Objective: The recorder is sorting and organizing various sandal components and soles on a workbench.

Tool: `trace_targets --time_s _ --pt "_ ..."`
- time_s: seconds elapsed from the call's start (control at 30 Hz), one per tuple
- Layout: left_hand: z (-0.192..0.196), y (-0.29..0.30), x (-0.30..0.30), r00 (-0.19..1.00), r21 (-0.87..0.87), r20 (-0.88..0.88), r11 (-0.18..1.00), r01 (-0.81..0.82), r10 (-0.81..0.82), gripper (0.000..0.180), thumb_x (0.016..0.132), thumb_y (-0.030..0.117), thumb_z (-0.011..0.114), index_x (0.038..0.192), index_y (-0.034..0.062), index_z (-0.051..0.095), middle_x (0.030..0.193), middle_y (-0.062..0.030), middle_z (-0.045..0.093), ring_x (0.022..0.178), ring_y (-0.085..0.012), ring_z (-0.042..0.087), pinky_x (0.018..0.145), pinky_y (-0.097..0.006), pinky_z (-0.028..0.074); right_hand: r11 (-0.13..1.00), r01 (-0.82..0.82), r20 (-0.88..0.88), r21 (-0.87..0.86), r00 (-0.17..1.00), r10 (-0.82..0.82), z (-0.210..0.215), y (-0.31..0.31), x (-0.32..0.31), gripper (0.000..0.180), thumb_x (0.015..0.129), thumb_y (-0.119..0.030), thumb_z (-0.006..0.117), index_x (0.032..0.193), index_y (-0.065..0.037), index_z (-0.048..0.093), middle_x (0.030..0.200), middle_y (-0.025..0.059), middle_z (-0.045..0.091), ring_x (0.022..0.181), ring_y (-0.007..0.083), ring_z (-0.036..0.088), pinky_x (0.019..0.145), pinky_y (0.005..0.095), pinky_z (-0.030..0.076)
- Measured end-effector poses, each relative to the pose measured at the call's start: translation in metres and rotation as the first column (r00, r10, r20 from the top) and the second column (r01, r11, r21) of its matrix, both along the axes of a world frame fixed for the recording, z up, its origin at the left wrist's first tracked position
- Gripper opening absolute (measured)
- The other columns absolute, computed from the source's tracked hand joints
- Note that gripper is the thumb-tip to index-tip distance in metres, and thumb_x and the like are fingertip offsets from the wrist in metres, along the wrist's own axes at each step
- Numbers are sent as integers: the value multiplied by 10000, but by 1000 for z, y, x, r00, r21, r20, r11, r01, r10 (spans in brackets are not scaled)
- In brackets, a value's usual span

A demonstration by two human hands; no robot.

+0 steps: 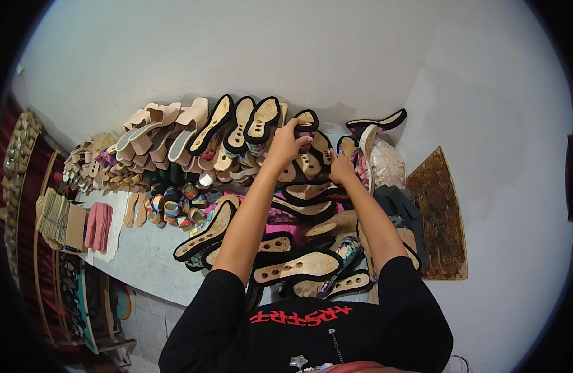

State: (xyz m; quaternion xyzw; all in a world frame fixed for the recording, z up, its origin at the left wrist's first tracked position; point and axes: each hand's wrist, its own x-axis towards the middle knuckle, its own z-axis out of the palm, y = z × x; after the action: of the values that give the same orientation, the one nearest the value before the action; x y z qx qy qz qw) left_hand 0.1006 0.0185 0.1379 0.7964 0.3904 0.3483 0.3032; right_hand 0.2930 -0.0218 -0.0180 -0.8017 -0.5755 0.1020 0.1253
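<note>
My left hand (288,148) is closed on a black-edged wedge sandal (307,120), its thumb against the dark patterned side. To the right of it, my right hand (342,168) has its fingers closed at the edge of another black-edged sandal (322,147) with holes in its pale sole. Both hands are over a pile of such sandals at the back of the table. Against the wall on the left lean several more with their soles outward, including a holed one (241,124). Below my forearms lie more floral wedges, among them a large sole (297,267).
Beige slide sandals (192,121) are stacked along the wall to the left. Pink folded pieces (98,227) sit at the left end of the white table (159,248). A clear plastic bag (388,165), grey straps (400,208) and a brown board (437,217) are on the right.
</note>
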Motion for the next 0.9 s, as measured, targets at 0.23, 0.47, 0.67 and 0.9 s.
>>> trace_targets --time_s 0.23,0.47,0.67,0.9 --pt "-32 -8 12 997 18 81 1000 13 -14 417 660 122 736 1021 7 563 781 -167 637 725 -237 631 656 -309 475 970 164 -11 -182 986 -169 -5 -8 39 680 622 -350 702 1130 44 479 1098 257 534 1023 358 528 870 393 430" --pt "-51 -23 2 996 -39 83 999 -38 41 416 634 92 740 1012 3 588 790 -165 647 731 -213 641 659 -304 479 972 65 -154 -224 983 -102 7 -15 27 512 622 -300 722 948 73 593 1015 243 584 942 347 582 800 382 470" --pt "-52 -34 3 987 -91 158 996 -26 41 414 641 73 728 1022 -4 586 807 -153 652 726 -197 644 672 -294 481 962 250 8 -114 968 -250 -12 4 37 546 609 -275 746 1011 49 569 1002 230 595 930 348 585 807 374 468" --pt "-71 -35 0 981 -27 186 998 -53 57 403 647 72 728 1019 -5 591 855 -147 651 733 -171 637 673 -277 475 975 -153 146 -159 973 177 4 1 52 430 676 -298 695 966 5 598 921 221 619 879 339 607 728 418 487"
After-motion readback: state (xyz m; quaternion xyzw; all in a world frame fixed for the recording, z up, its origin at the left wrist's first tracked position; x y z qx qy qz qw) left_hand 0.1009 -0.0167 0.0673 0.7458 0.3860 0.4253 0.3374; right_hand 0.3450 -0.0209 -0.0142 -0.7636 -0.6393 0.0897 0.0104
